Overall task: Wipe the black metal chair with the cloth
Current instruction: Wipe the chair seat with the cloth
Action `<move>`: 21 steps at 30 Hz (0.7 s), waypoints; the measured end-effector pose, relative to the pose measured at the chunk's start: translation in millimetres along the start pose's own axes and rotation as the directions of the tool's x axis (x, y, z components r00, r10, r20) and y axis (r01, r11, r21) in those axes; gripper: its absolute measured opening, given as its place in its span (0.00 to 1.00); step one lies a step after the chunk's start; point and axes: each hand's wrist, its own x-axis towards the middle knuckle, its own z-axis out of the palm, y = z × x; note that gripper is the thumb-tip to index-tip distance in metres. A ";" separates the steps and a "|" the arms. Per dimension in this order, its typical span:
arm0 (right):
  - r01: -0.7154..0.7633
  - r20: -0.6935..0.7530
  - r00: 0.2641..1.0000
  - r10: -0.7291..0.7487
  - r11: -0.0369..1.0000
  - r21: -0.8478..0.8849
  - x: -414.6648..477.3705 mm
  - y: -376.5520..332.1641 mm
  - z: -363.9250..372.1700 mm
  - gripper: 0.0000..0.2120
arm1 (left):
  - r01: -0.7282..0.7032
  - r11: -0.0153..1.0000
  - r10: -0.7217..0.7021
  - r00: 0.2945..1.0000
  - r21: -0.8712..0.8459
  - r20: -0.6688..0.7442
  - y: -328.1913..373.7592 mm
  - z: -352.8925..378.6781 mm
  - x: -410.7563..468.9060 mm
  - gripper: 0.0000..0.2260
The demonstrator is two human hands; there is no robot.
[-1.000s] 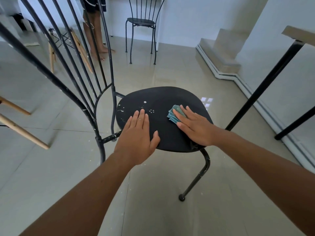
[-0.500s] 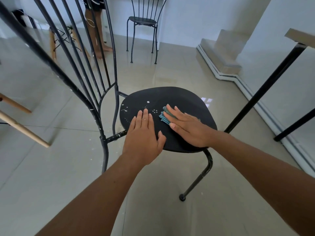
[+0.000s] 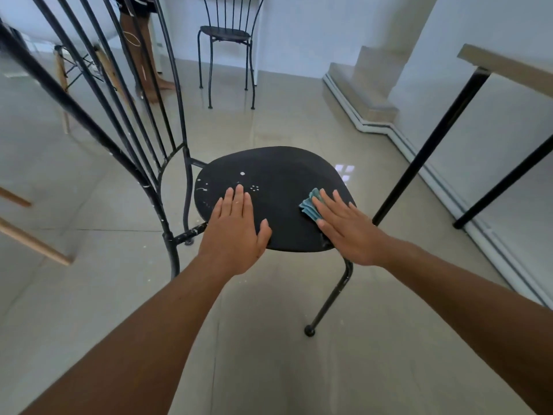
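Observation:
The black metal chair (image 3: pixel 278 175) stands in front of me, its round seat speckled with white spots near the back left and its barred backrest rising at the left. My left hand (image 3: pixel 235 232) lies flat on the near left part of the seat, fingers together, holding nothing. My right hand (image 3: pixel 348 226) presses a folded teal cloth (image 3: pixel 309 206) flat onto the right edge of the seat. Most of the cloth is hidden under the palm.
A second black chair (image 3: pixel 227 34) stands by the far wall. Another person's bare legs (image 3: pixel 143 55) are behind the backrest. Black table legs (image 3: pixel 431 145) and a wooden tabletop (image 3: pixel 505 67) are at the right, wooden stool legs (image 3: pixel 33 244) at the left, a step (image 3: pixel 359 85) at the far right.
My right hand has slid the cloth from the middle of the seat out to its right edge. The left hand has stayed flat on the seat.

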 end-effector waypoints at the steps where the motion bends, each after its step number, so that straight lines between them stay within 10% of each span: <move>1: 0.014 -0.001 1.000 -0.014 1.000 0.002 -8.8 -8.4 2.6 0.29 | 0.004 1.000 -0.004 1.000 0.000 0.003 0.6 -0.3 0.4 0.36; 9: 0.151 0.024 0.988 -0.151 0.989 0.003 15.9 -67.5 10.3 0.29 | -0.002 1.000 0.002 1.000 0.000 -0.013 -0.4 3.1 1.1 0.34; 21: -0.034 0.007 0.999 0.034 0.999 -0.013 24.7 -5.0 -0.3 0.29 | -0.027 1.000 0.027 1.000 -0.002 0.013 -4.6 -0.6 -0.8 0.33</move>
